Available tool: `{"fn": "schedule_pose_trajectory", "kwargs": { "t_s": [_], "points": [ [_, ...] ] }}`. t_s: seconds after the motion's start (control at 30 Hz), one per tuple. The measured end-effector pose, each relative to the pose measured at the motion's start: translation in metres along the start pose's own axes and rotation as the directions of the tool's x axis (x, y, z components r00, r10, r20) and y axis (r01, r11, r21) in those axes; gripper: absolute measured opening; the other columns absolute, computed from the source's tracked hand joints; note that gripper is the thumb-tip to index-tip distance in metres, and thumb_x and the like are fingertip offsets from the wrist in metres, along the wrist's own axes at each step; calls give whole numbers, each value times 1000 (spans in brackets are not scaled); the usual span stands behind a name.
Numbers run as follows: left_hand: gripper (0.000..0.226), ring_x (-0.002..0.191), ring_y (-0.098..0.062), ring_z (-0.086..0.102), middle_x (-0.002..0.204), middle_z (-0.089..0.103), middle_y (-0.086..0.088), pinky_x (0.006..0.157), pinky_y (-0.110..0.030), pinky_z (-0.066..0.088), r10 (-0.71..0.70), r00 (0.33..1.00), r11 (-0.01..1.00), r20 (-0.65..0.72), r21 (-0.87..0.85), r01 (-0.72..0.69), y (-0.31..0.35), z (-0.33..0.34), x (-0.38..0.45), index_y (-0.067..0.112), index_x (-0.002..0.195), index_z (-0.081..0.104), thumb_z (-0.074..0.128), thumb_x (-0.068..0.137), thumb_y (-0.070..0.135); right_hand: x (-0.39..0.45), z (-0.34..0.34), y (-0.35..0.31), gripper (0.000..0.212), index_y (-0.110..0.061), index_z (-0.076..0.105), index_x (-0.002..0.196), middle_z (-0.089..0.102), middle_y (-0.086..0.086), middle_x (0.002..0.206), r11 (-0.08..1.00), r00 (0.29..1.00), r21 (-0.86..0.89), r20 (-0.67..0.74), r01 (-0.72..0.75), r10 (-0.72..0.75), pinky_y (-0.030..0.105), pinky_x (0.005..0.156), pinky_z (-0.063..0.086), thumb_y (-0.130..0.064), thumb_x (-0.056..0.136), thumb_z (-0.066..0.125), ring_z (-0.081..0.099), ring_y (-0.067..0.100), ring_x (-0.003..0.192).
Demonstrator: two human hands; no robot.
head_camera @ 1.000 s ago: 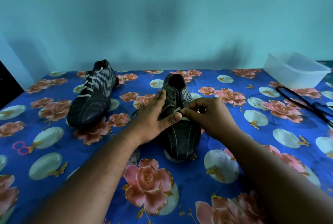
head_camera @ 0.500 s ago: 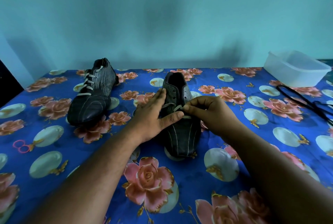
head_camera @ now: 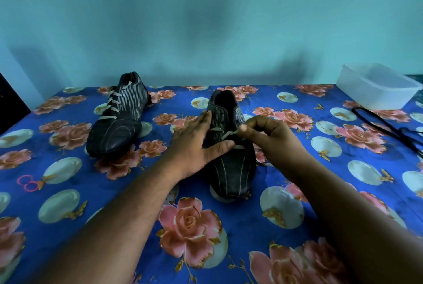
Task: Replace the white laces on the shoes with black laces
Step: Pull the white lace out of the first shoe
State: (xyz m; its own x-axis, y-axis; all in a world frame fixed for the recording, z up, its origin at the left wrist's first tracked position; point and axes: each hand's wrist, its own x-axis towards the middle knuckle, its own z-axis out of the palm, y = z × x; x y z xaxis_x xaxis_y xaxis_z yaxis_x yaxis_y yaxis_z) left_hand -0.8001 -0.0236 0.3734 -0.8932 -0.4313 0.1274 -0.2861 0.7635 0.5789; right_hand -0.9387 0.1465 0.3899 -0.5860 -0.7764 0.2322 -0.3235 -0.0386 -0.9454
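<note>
A black striped shoe (head_camera: 233,167) stands in the middle of the table, toe towards me, with only its lower eyelets still threaded by a white lace (head_camera: 229,134). My left hand (head_camera: 194,144) lies flat against the shoe's left side, thumb across the tongue. My right hand (head_camera: 267,134) pinches the white lace between thumb and fingers and holds it lifted above the eyelets. A second black shoe (head_camera: 116,121) with its white lace fully threaded sits at the back left. Black laces (head_camera: 386,128) lie loose on the cloth at the right.
A blue floral cloth (head_camera: 68,192) covers the table. A clear plastic tub (head_camera: 377,87) stands at the back right corner by the teal wall. Pink rings (head_camera: 28,183) lie at the left edge.
My right hand has lifted up and to the right, drawing the white lace out of an eyelet. The left hand stays against the shoe.
</note>
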Motion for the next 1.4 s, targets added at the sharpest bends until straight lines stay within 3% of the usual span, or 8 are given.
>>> {"fn": "schedule_pose_trajectory", "kwargs": {
  "t_s": [0.13,0.33,0.57,0.73,0.9,1.03,1.2,1.4],
  "points": [
    [117,156,-10,7,170,6,10,125,-58,9,-12,1000,1000,0,17,12,-1,1,1,30,163,9,33,69,94,3,-1,-3,28,-14,66,74,64,1,76,948,999,318,-33,-14,26,29,76,44,-34,94,66,60,12,77],
    [119,155,-8,5,171,4,9,125,-58,4,-16,1000,1000,15,27,15,3,-1,-1,28,163,5,31,67,94,4,-1,1,18,-13,74,83,73,2,73,963,997,-269,-60,24,-42,33,62,53,-30,87,79,66,21,66],
    [117,156,-11,9,171,6,10,124,-62,4,-20,1000,999,7,29,20,2,0,0,31,163,5,30,68,95,6,-9,-12,25,-12,52,77,52,2,64,909,971,406,-239,91,10,32,70,47,-17,102,52,50,21,67],
    [118,156,-11,7,171,5,9,123,-63,4,-11,1000,1000,4,27,11,2,0,0,31,163,6,31,68,95,8,-10,9,29,-21,59,91,50,-9,66,953,967,-303,-247,-14,-65,22,56,36,-49,92,68,43,8,58],
    [120,156,-12,7,171,5,9,123,-63,4,-10,1000,999,4,42,10,1,0,0,30,163,6,29,67,96,9,-5,15,23,-31,70,93,63,-13,89,778,945,-579,-40,243,-325,28,81,43,-54,89,65,52,9,90],
    [119,156,-14,9,171,5,10,123,-62,4,-21,1000,999,10,29,20,1,0,0,31,163,6,29,67,96,7,-1,9,12,-25,66,87,66,-13,82,881,965,-413,-12,232,-260,30,77,48,-31,96,64,60,9,86],
    [118,156,-13,8,171,4,10,124,-61,1,-21,1000,999,16,43,20,2,-1,0,32,163,5,28,67,95,9,-19,-4,19,-19,58,85,59,1,83,980,850,42,-505,196,-148,29,73,44,-25,102,53,52,11,77],
    [119,156,-9,6,171,2,11,123,-63,1,-14,1000,999,12,29,14,2,0,-1,31,163,3,29,67,95,13,-21,24,28,-29,65,105,62,-12,103,876,937,-481,-292,29,-191,43,91,47,-53,92,57,55,16,104]
  ]
}}
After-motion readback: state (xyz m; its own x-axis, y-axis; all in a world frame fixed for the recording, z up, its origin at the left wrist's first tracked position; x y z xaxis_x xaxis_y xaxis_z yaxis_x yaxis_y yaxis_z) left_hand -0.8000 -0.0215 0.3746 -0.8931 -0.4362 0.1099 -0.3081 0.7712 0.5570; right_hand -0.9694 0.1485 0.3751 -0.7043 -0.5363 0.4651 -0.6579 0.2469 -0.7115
